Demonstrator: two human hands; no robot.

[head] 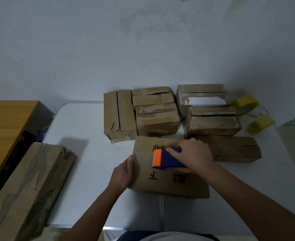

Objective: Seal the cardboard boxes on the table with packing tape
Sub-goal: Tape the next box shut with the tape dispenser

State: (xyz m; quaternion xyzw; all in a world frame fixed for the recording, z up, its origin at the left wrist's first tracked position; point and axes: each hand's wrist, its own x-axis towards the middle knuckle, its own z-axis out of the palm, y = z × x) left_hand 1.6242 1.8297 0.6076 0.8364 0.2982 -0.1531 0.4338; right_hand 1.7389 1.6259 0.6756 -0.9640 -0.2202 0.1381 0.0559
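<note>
Cardboard box [167, 181] is being taped: right hand [193, 153] grips the tape dispenser [167, 158], left hand [123, 173] holds its side; next, cut the tape.

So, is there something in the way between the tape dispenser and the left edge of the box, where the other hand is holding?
Nothing visible blocks it. The tape dispenser, gripped by the right hand, sits on top of the printed box. Only bare cardboard lies between its orange end and the left hand at the box's left edge.
</note>
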